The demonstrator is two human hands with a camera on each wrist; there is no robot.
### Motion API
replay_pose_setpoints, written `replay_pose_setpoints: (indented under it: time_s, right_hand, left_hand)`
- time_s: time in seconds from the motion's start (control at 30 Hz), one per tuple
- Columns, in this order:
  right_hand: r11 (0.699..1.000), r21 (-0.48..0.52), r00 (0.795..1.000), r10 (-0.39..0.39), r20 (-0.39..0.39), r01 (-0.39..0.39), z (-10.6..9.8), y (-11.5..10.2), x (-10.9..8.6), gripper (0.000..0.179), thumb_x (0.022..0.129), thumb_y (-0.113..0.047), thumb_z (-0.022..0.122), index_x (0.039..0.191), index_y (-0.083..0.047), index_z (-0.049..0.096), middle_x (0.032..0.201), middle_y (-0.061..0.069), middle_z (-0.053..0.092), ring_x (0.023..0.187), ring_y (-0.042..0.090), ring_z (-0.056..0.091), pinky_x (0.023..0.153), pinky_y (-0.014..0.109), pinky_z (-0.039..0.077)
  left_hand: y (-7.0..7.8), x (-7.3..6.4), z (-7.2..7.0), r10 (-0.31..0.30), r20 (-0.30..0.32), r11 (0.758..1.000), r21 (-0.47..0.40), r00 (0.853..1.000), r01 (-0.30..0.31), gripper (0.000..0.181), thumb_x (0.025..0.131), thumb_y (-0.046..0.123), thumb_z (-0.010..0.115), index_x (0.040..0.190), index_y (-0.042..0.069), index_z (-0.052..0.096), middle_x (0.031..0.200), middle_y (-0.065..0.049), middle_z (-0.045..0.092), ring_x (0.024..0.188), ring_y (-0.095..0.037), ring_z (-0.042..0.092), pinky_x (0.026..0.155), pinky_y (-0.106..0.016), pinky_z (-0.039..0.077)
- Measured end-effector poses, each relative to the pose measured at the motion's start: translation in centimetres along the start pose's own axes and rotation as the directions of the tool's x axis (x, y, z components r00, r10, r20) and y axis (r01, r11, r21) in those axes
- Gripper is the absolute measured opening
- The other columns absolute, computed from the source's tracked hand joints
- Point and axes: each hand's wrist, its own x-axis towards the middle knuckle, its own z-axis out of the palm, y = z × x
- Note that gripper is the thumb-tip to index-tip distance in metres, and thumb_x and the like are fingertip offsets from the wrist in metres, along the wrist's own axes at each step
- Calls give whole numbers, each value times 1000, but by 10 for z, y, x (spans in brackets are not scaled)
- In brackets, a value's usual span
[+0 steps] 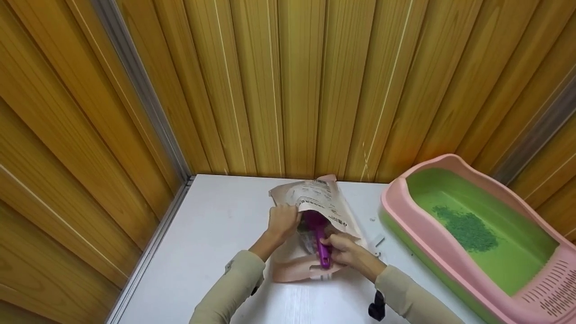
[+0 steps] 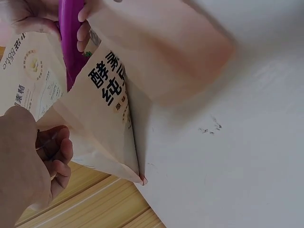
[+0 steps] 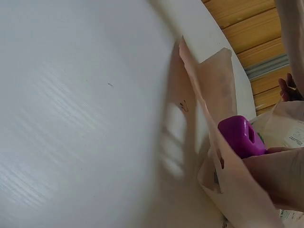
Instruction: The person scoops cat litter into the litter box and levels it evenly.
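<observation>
A pale pink-beige paper bag (image 1: 321,193) with dark printed characters lies on the white table, its mouth gaping toward me. My left hand (image 1: 283,221) pinches the upper edge of that mouth and lifts it. In my right hand (image 1: 344,249) is the handle of a purple scoop (image 1: 322,252). The scoop's head reaches into the bag and is mostly hidden there. In the left wrist view, some green grains show beside the scoop (image 2: 71,38). The right wrist view shows the handle's end (image 3: 240,137) next to the bag's loose lower flap (image 3: 237,183).
To the right stands a litter box (image 1: 420,220) with a pink rim and green base. A heap of green litter (image 1: 470,229) lies on its floor. Small pale pieces (image 1: 379,240) lie between bag and box. Wood-patterned panels (image 1: 301,90) close off the table's back and left.
</observation>
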Motion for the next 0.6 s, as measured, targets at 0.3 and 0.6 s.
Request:
replay_pose_setpoints:
  time_s: [0.3, 0.6]
  right_hand:
    - [995, -79, 984, -46, 171, 60, -1, 5, -47, 47, 101, 2, 37, 144, 7, 19, 101, 1, 67, 96, 15, 64, 104, 47, 48]
    - [986, -167, 968, 26, 251, 17, -8, 6, -94, 38, 99, -2, 35, 134, 10, 30, 97, 2, 60, 89, 13, 58, 81, 26, 49]
  left_hand:
    - [5, 2, -2, 9, -7, 1000, 13, 1000, -8, 35, 91, 32, 67, 62, 13, 64, 63, -5, 67, 59, -25, 67, 51, -39, 53]
    - [-1, -1, -5, -32, 32, 999, -21, 999, 33, 31, 91, 28, 65, 65, 10, 67, 66, -9, 69, 62, -28, 69, 54, -42, 54]
